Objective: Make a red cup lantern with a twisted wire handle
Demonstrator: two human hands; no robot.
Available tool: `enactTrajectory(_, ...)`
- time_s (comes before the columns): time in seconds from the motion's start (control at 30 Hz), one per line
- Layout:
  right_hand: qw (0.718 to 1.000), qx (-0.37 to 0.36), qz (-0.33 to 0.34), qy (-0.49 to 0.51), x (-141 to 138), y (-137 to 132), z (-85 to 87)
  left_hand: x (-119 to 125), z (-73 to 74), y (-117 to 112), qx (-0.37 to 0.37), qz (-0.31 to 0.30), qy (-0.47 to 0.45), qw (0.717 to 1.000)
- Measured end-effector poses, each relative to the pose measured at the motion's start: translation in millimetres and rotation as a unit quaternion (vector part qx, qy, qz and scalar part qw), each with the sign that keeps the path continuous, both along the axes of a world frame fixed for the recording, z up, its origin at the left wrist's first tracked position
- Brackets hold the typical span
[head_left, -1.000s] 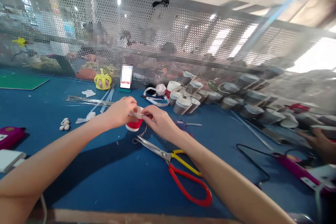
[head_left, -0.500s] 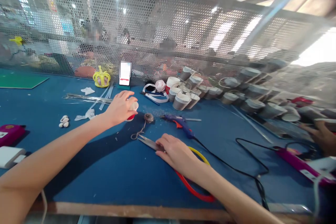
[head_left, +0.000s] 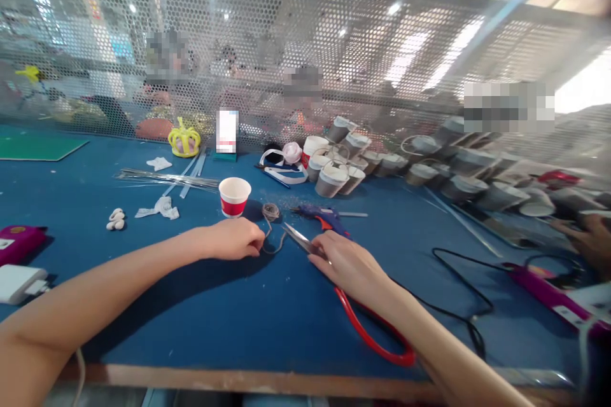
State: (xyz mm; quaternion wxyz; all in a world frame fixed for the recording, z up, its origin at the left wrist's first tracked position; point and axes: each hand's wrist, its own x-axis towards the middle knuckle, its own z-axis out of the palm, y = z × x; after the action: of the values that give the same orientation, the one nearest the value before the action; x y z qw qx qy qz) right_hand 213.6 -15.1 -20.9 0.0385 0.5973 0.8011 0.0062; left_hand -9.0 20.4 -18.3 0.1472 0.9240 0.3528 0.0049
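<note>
My left hand point(head_left: 233, 238) is closed in a pinch on the grey cord point(head_left: 270, 211). The cord lies as a small coil on the blue tabletop, with a loose length curving between my two hands. Behind my left hand a white and red paper cup point(head_left: 234, 196) stands upright. My right hand point(head_left: 351, 261) is wrapped round scissors point(head_left: 372, 341) near the pivot. Their blades look closed and point away to the left, at the loose cord; the red handles trail under my wrist. Beyond my right hand lies a blue glue gun point(head_left: 321, 213).
Grey covered cups point(head_left: 333, 179) are heaped at the back right. Wires point(head_left: 167, 178), white scraps point(head_left: 165, 207) and a yellow crown-like piece point(head_left: 184, 140) lie to the left. A phone point(head_left: 226, 131) stands by the mesh screen. Another person's hand point(head_left: 592, 238) shows far right, beyond a purple power strip point(head_left: 544, 296).
My left hand has let go of the paper cup, which now stands on the table, and has come nearer to the cord. My right hand has moved the scissors right and slightly away.
</note>
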Motion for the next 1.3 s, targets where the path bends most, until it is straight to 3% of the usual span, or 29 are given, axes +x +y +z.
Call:
enactTrajectory(0.03,1.0,-0.003,-0.012,-0.02,-1.2,0.4,0.7,-5.2,9.3,1.8,-0.037,-0.005,-0.015,0.999)
enactTrajectory(0.1,0.998,-0.001,-0.024,-0.056,-3.2,0.7,2.4,-16.9,27.9,4.8,-0.026,0.026,-0.011,0.999)
enactTrajectory(0.2,0.998,0.021,0.025,-0.045,-7.5,1.1,5.1,-31.9,42.8,6.6,-0.007,0.062,0.108,0.992)
enactTrajectory(0.27,0.996,0.03,0.081,-0.005,-12.7,2.7,6.1,-38.3,39.7,6.8,-0.013,0.086,0.183,0.979)
enactTrajectory(0.33,0.992,0.021,0.123,0.025,-19.5,6.7,5.7,-43.0,29.2,7.1,-0.033,0.104,0.201,0.974)
enactTrajectory(0.47,0.987,-0.019,0.145,0.06,-31.8,20.0,-1.0,-49.2,7.4,5.1,-0.072,0.094,0.089,0.989)
enactTrajectory(0.6,0.983,-0.039,0.161,0.082,-37.5,27.2,-6.9,-40.0,5.4,-5.8,-0.164,0.039,0.027,0.985)
enactTrajectory(0.63,0.98,-0.044,0.172,0.089,-38.3,26.5,-6.2,-34.4,6.9,-7.9,-0.148,0.024,-0.007,0.989)
enactTrajectory(0.73,0.969,-0.072,0.202,0.125,-39.2,19.3,3.8,-13.5,8.5,-5.8,0.034,0.013,-0.102,0.994)
enactTrajectory(0.83,0.94,-0.122,0.178,0.265,-35.8,10.1,23.1,6.7,-0.4,8.5,0.202,-0.039,-0.069,0.976)
enactTrajectory(0.9,0.914,-0.136,0.133,0.359,-30.7,5.7,37.1,18.5,-11.2,19.2,0.248,-0.052,-0.047,0.966)
enactTrajectory(1.0,0.893,-0.143,0.1,0.415,-21.1,2.6,51.7,33.8,-24.2,29.0,0.224,-0.03,-0.009,0.974)
enactTrajectory(1.07,0.895,-0.146,0.092,0.412,-15.5,1.7,53.7,40.3,-25.3,30.9,0.203,-0.026,-0.002,0.979)
enactTrajectory(1.23,0.912,-0.133,0.095,0.376,-13.7,-6.2,36.9,36.5,-11.0,26.2,0.172,-0.008,-0.011,0.985)
enactTrajectory(1.3,0.914,-0.145,0.119,0.361,-18.9,-12.9,29.1,32.2,-10.1,21.0,0.135,-0.039,-0.025,0.99)
